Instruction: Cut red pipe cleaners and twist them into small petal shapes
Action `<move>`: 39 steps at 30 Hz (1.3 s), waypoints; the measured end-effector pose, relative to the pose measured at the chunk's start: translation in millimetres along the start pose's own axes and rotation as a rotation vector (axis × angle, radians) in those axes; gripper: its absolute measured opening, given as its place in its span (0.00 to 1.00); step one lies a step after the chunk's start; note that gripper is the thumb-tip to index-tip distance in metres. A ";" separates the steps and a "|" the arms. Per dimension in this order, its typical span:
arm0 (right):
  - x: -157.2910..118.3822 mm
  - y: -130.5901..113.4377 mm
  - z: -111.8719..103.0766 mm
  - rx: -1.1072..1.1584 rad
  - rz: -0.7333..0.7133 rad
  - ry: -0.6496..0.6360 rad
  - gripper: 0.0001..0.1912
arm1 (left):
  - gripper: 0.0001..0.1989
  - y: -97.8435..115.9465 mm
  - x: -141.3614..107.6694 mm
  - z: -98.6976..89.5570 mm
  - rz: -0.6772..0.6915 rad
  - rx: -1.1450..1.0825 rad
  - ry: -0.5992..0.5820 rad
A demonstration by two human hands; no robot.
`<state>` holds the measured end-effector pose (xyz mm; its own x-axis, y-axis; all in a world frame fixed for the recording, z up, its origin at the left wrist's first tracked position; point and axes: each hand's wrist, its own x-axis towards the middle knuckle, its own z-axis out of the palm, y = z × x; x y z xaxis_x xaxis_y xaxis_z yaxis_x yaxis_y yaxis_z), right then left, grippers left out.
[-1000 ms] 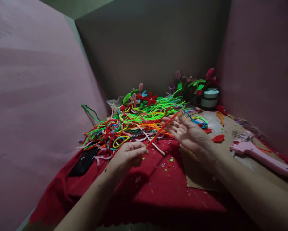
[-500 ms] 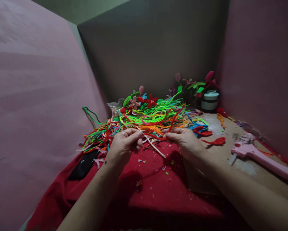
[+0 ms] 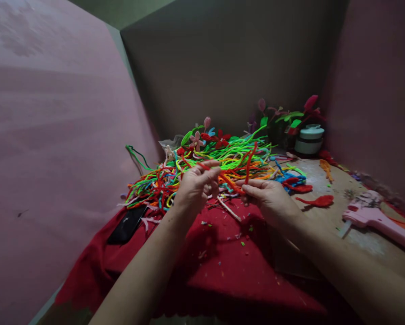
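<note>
Between my two hands runs a red pipe cleaner (image 3: 249, 164), one end of it standing up above my right fingers. My right hand (image 3: 266, 194) pinches it between thumb and fingertips. My left hand (image 3: 202, 180) has its fingers closed around a red strand, which shows above the fingers. Behind both hands spreads a large pile of pipe cleaners (image 3: 229, 158) in green, orange, red and other colours. A pale pink pipe cleaner (image 3: 229, 209) lies on the red cloth (image 3: 219, 271) below the hands.
A black phone (image 3: 127, 225) lies at the left. To the right are a pink glue gun (image 3: 368, 214), a red petal-shaped piece (image 3: 319, 201) and a lidded jar (image 3: 309, 139). Pipe-cleaner flowers (image 3: 222, 139) stand at the back, and small scraps dot the cloth.
My left hand has risen and moved right, closer to my right hand. The upright red end now stands steeper. The whole view has shifted slightly, with the surroundings further right.
</note>
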<state>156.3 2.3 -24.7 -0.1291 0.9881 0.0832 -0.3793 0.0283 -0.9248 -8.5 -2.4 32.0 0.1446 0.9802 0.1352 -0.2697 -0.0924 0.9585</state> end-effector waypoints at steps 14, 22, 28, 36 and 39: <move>-8.1 -9.3 5.5 -0.267 -0.069 -0.077 0.08 | 0.09 -28.6 0.2 16.1 -0.031 0.287 -0.002; -4.0 -7.8 1.6 -0.591 -0.217 -0.140 0.10 | 0.13 -36.6 2.8 10.8 -0.070 0.286 -0.115; -2.9 -4.5 0.5 -0.286 -0.007 -0.198 0.07 | 0.12 -39.5 4.2 5.4 -0.065 0.225 -0.087; -4.0 3.3 -1.3 0.363 0.401 -0.205 0.03 | 0.11 -41.2 7.0 -6.8 -0.077 0.090 -0.128; -2.8 8.1 -2.3 0.402 0.405 -0.218 0.05 | 0.11 -42.7 7.8 -7.1 -0.071 0.062 -0.143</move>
<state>155.6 0.1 -33.3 -0.5039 0.8535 -0.1326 -0.5715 -0.4446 -0.6897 -2.6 10.4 -9.6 0.2965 0.9501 0.0968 -0.1958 -0.0387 0.9799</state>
